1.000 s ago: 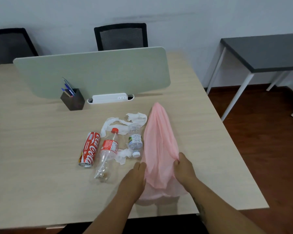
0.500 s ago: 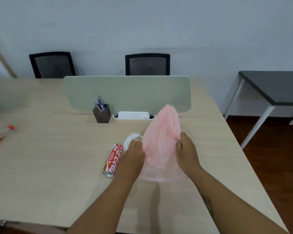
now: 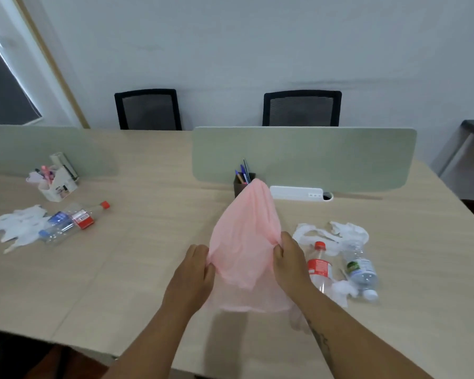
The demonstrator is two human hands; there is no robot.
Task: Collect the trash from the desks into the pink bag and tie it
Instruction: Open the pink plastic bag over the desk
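Note:
The pink bag (image 3: 244, 242) hangs lifted over the middle of the wooden desk (image 3: 148, 242). My left hand (image 3: 195, 269) pinches its left edge and my right hand (image 3: 288, 258) pinches its right edge. Right of my right hand lie a red-capped cola bottle (image 3: 319, 266), a clear water bottle (image 3: 360, 269) and crumpled white tissue (image 3: 337, 233). At the far left lie more white tissue (image 3: 17, 225) and two plastic bottles (image 3: 71, 220), one with a red cap. The red can seen earlier is hidden.
Grey-green divider screens (image 3: 304, 157) stand along the desk's middle. A dark pen cup (image 3: 242, 181) and a white power strip (image 3: 298, 192) sit behind the bag. A white organiser (image 3: 56, 181) stands far left. Two black chairs (image 3: 301, 108) face the far side.
The bag has been raised off the desk and carried leftward with both hands. The view has swung left, so the second pile of trash at the far left now shows.

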